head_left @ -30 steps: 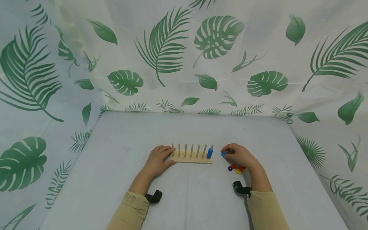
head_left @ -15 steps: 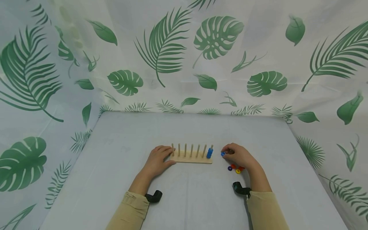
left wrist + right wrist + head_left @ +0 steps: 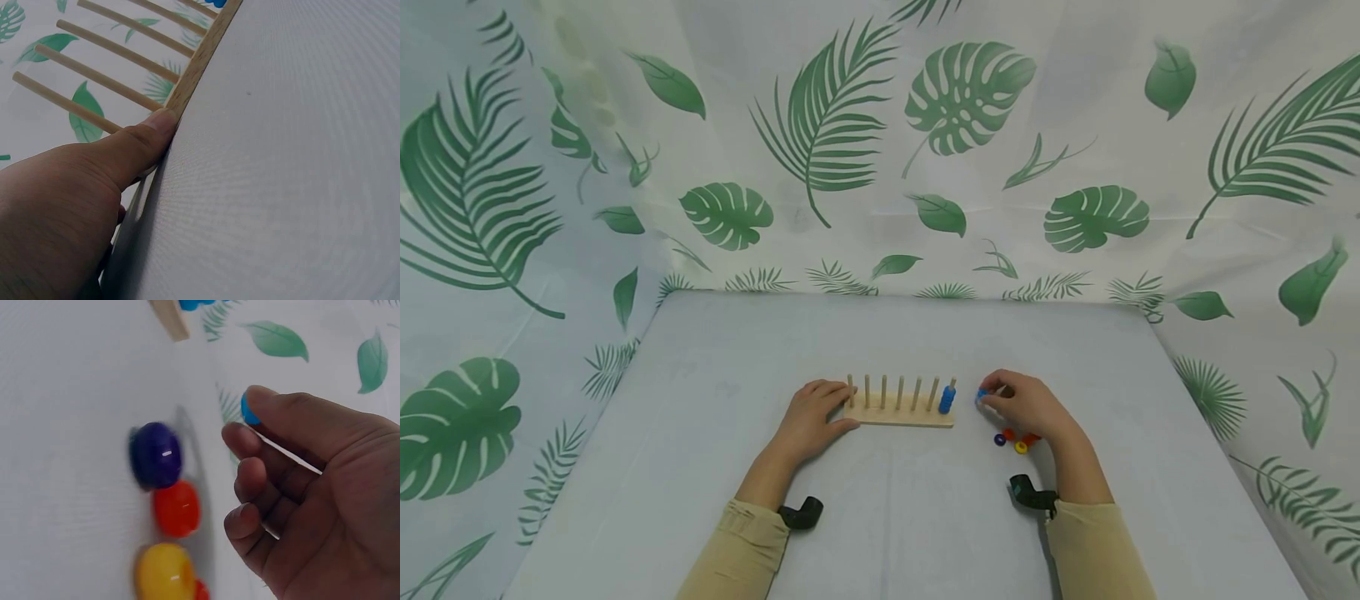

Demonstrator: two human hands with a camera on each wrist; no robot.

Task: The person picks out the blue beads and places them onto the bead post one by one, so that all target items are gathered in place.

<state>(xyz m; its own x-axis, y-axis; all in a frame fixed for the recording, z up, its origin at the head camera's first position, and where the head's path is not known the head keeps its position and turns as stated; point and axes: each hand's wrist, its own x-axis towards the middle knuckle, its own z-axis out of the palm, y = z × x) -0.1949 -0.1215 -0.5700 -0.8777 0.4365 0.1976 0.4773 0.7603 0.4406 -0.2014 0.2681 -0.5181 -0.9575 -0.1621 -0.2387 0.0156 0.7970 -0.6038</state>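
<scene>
A wooden peg board (image 3: 898, 414) with a row of upright pegs lies on the table; its rightmost peg carries a stack of blue beads (image 3: 947, 400). My left hand (image 3: 811, 422) grips the board's left end, and in the left wrist view the thumb (image 3: 150, 128) presses on the base's edge. To the right of the board, my right hand (image 3: 1026, 406) pinches a blue bead (image 3: 249, 410) between thumb and forefinger. Just below that hand lie a purple bead (image 3: 156, 455), a red bead (image 3: 177, 509) and a yellow bead (image 3: 165, 574); more red shows partly hidden behind.
A white cloth covers the table (image 3: 880, 517). Leaf-printed curtains (image 3: 850, 167) stand behind it and on both sides. Each wrist wears a black camera (image 3: 805, 513), close to the tabletop.
My right hand has risen slightly with the blue bead between its fingers, and the bead has tilted. The left hand, the board and the loose beads have stayed in place.
</scene>
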